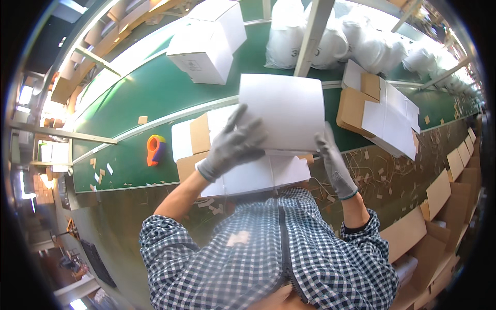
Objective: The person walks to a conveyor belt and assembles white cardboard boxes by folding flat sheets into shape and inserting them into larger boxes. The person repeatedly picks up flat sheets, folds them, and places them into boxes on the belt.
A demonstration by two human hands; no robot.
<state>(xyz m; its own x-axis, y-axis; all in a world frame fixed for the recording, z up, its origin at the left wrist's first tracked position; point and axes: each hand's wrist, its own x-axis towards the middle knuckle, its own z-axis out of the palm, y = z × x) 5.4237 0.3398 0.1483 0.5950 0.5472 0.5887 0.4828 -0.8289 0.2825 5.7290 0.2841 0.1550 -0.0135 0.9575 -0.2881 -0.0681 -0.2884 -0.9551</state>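
A white cardboard box, half folded, is held up in front of my chest over the green bench. My left hand, in a grey glove, grips its left side with fingers spread on the panel. My right hand, also gloved, holds its right lower edge. The box's lower flaps hang open toward me. Beneath it lies a flat white and brown box blank.
An orange tape dispenser lies left on the green bench. An assembled white box rides the conveyor behind. White sacks stand at the back. Flat box blanks are stacked right; brown cardboard sheets lean lower right.
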